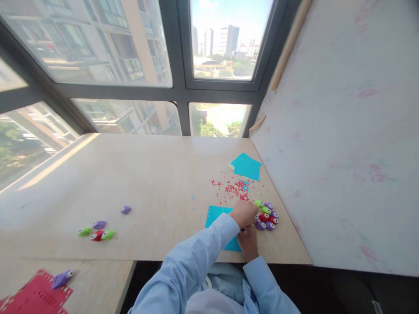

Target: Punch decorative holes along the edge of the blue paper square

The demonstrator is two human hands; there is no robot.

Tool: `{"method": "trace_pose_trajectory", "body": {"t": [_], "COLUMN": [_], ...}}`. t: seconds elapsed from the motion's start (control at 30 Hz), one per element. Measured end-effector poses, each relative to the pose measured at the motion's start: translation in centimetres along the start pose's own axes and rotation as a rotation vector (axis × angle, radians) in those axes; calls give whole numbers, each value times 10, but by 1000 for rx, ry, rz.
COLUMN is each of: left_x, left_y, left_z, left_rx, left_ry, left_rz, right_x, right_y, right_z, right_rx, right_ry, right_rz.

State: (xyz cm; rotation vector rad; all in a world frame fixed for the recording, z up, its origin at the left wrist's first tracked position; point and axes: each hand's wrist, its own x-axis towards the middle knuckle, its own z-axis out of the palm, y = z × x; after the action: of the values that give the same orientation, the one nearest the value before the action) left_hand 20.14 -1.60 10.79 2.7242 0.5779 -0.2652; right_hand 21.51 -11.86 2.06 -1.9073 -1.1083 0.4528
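Note:
My left hand [245, 213] is closed, reaching across to the right over a sheet of blue paper [218, 212] with small holes along its left edge. Just below it, my right hand [248, 243] is closed too, at the paper's right side. The two hands almost meet, with a small dark gap between them; whatever is in their fingers is hidden. Right beside them lies a cluster of small craft punches [264, 217] in purple, green and red with eye-like dots. Tiny red paper cut-outs [234, 189] and some blue cut-outs [245, 186] are scattered beyond the hands.
A stack of blue paper [247, 166] lies farther back by the wall [343, 152]. At left are a purple punch [125, 209] and a small group with a red punch [97, 236]. Punched red paper [41, 292] and another purple punch [61, 279] rest on a nearer surface.

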Motion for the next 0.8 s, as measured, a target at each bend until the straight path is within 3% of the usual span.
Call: {"method": "trace_pose_trajectory", "body": {"t": [0.07,0.2,0.3,0.4,0.5,0.57,0.63,0.7,0.8], "left_x": [-5,-29,-60,-101,-155,-196,-239,-275,-308], "left_y": [-1,-7,-24,-62,-120,-160,-192,-213,-227], "left_z": [0,-1,0,6,19,31,44,54,66], "left_rx": [-29,-106,-273,-618,-859,-811,-625,-377,-226], "left_ry": [13,161,406,665,904,1112,1271,1322,1228], "left_rz": [-9,-5,-13,-75,-386,-703,-969,-1172,-1287], "right_x": [1,2,0,-2,-3,-3,-2,-2,0], "right_y": [2,6,2,-3,-5,-4,-3,-1,1], "right_z": [-2,-5,-8,-11,-12,-13,-12,-12,-12], "right_rx": [17,11,-15,-33,-57,-69,-80,-101,-159], "right_ry": [11,17,-12,-35,-38,-35,-33,-35,-33], "right_rz": [13,35,16,14,10,6,12,23,46]}}
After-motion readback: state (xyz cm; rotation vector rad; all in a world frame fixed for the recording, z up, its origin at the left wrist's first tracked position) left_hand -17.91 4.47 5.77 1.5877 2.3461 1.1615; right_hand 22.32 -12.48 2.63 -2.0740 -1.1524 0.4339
